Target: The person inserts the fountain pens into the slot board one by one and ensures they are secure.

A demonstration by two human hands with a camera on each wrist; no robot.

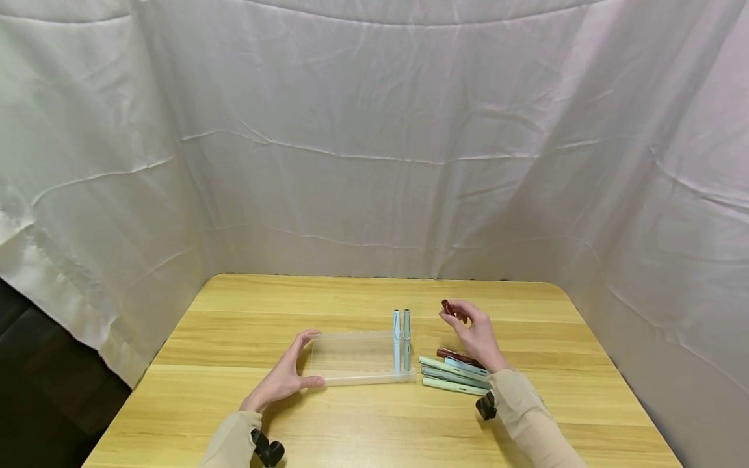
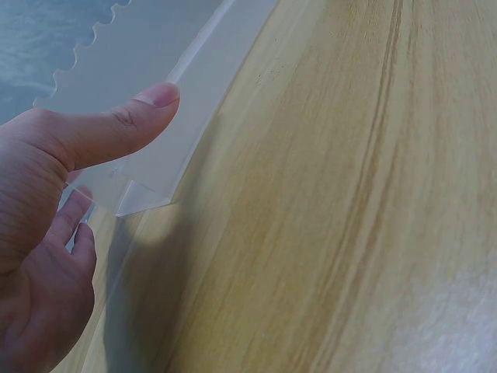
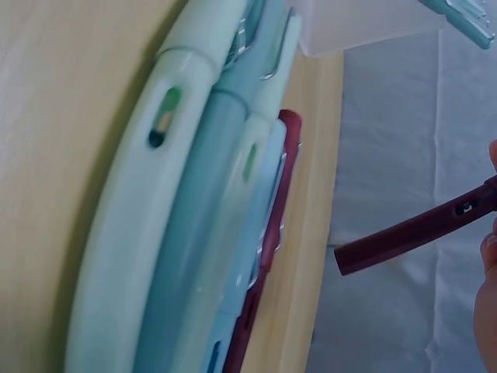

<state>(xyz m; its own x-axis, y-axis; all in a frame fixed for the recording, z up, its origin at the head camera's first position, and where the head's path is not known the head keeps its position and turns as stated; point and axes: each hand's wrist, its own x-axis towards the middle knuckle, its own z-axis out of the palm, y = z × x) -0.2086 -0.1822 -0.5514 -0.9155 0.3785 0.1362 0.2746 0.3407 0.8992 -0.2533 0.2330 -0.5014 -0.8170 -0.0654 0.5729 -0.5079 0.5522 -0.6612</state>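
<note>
My left hand [image 1: 287, 374] grips the left end of a clear plastic pen rack [image 1: 363, 379], thumb along the front and fingers at the back. Scalloped notches line the rack's edge in the left wrist view. Across its right end lie a light blue pen [image 1: 396, 341] and a teal pen [image 1: 406, 341], side by side. My right hand [image 1: 476, 331] pinches a dark red fountain pen [image 3: 411, 233] above the table, its barrel sticking out past the fingers. Below that hand is a pile of pens: a pale green one [image 3: 132, 225], a teal one, a light blue one and another dark red one [image 3: 283, 186].
A wood-grain table [image 1: 363, 429] carries everything. Pale grey cloth [image 1: 374, 195] hangs behind it and along both sides. Something dark [image 1: 47, 377] stands beyond the table's left edge. Each wrist wears a small black camera [image 1: 268, 448].
</note>
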